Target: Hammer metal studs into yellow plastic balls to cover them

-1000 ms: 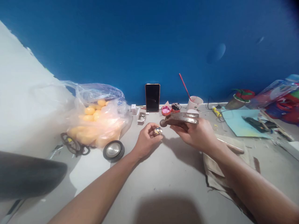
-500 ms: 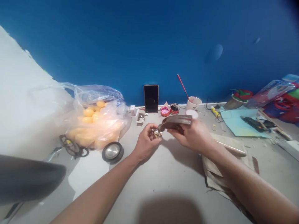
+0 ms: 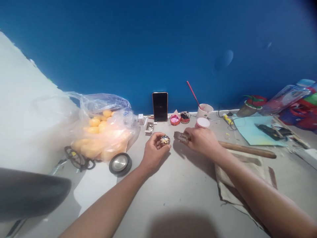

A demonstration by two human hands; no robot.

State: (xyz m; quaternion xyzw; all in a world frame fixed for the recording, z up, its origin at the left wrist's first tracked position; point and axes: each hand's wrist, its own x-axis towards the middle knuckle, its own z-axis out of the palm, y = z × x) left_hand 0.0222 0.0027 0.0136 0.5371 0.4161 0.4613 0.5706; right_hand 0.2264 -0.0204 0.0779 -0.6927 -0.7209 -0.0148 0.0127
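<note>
My left hand (image 3: 155,148) curls round a small ball studded with shiny gold and silver pieces (image 3: 164,140), thumb in front and fingers behind. To its right, my right hand (image 3: 201,139) grips a hammer close to the head. The metal hammer head (image 3: 182,137) points toward the ball, apart from it, and the wooden handle (image 3: 250,149) runs out to the right past my wrist. Behind the ball lies a small open box with shiny bits inside (image 3: 149,127); I cannot make out each bit.
A phone (image 3: 160,106) leans on the blue wall. Nearby stand two small red tubs (image 3: 175,119), a white cup with a red stick (image 3: 205,110) and a pink-lidded container (image 3: 202,123). A plastic bag with yellow balls (image 3: 99,124) sits left; folded cloth (image 3: 231,185) lies under my right forearm.
The hammer head has drawn back to the right, away from the ball, and its handle has swung into view. My left hand keeps hold of the ball, showing more of its studded surface.
</note>
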